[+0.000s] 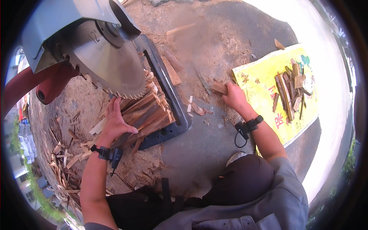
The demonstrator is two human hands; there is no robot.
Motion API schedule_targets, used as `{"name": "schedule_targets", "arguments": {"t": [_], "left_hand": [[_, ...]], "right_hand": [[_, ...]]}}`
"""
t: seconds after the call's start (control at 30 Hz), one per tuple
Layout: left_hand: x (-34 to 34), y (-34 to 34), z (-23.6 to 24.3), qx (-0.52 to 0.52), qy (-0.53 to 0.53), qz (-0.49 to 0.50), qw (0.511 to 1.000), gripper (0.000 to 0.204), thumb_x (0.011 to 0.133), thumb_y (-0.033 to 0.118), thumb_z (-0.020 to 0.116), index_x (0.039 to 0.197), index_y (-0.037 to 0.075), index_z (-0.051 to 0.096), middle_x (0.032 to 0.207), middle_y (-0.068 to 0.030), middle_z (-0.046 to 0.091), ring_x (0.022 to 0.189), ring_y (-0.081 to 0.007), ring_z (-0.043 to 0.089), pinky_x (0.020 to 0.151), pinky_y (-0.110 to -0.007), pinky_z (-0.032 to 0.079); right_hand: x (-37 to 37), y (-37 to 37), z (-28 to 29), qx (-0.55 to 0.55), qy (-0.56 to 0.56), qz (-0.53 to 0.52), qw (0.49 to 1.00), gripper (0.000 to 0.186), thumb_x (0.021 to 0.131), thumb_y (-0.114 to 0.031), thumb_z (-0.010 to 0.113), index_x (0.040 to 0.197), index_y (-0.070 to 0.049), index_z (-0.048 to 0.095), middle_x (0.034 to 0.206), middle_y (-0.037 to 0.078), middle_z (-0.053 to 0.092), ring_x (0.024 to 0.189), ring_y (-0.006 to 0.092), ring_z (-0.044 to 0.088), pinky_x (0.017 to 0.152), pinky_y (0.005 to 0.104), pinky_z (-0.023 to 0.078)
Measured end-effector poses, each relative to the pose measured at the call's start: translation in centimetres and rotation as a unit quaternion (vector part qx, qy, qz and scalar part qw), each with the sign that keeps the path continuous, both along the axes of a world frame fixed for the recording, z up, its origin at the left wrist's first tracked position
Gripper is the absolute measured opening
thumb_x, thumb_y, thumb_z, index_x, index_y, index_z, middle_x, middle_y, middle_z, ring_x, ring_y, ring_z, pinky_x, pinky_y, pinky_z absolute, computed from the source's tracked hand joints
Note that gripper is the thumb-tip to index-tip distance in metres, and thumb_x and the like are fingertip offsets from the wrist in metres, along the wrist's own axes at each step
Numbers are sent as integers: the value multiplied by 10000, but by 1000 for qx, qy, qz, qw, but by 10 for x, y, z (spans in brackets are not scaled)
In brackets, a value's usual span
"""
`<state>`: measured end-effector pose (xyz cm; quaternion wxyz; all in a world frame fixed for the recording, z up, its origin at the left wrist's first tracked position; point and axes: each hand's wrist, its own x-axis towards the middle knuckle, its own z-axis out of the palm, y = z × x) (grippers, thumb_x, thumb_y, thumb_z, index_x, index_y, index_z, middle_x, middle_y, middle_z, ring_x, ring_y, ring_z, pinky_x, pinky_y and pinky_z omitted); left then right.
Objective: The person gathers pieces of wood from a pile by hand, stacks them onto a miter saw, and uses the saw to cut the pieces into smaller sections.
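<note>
A circular saw blade (111, 63) with a toothed edge hangs at the upper left under its grey guard (73, 19). Below it, a stack of split wood strips (147, 115) lies on the saw's dark base (180, 109). My left hand (115, 124) rests against the near left side of this stack, thumb and fingers spread, the fingertips close to the blade's lower edge. My right hand (234, 97) is closed around a short piece of wood (219, 87), low over the ground between the base and a yellow sack.
The yellow printed sack (260, 84) lies flat at the right, bearing a small pile of wood pieces (290, 90). A red saw handle (57, 80) juts in at the left. Offcuts (71, 159) litter the ground at the lower left, and sawdust (226, 30) covers the far ground.
</note>
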<state>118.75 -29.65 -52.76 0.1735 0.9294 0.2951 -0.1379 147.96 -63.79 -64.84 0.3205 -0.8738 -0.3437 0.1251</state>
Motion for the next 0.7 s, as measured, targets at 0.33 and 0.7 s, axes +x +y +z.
{"name": "schedule_targets", "arguments": {"t": [0.33, 0.7], "left_hand": [[1, -1, -2, -1, -22, -2, 1000, 1345, 329, 309, 915, 1448, 92, 201, 1475, -191, 240, 1376, -386, 211, 1158, -458, 194], [0, 1, -2, -19, -9, 13, 1000, 1353, 336, 301, 920, 1457, 98, 190, 1490, -194, 202, 1378, -397, 193, 1160, -454, 196]], "right_hand": [[-14, 84, 36, -16, -133, 114, 984, 342, 703, -166, 670, 973, 19, 569, 981, 225, 626, 915, 402, 619, 800, 446, 513], [-92, 76, 58, -120, -51, 184, 974, 640, 660, -236, 743, 1234, -73, 512, 1196, 148, 502, 1136, 332, 477, 881, 400, 474]]}}
